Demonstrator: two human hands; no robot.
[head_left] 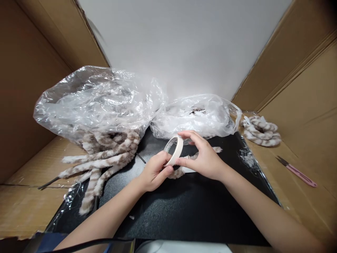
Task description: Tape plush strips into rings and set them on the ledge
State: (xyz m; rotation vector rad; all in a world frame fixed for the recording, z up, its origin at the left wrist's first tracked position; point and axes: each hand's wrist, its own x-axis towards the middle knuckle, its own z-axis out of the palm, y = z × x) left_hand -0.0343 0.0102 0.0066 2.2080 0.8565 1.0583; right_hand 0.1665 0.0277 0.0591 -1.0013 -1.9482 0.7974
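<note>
Near the middle of the black work surface I hold up a roll of cream-coloured masking tape (pixel 179 151), tilted, with printing inside its core. My left hand (pixel 156 172) is closed on the roll's lower left, with the fingers reaching into the ring. The thumb and a forefinger of my right hand (pixel 207 158) touch the roll's right side, curved around its edge. Beneath the hands lies a furry brown-and-white striped strip (pixel 177 174), with its far end (pixel 217 150) showing right of my fingers. A small white piece (pixel 189 170) lies beside it, partly hidden by my right hand.
A large clear plastic bag (pixel 100 102) stands at left, with several furry striped strips (pixel 105 163) spilling out. Behind my hands lies another plastic bag (pixel 195 116). At right are coiled furry rings (pixel 260 130) and pink-handled snips (pixel 297 172). Cardboard walls (pixel 310 84) flank the surface.
</note>
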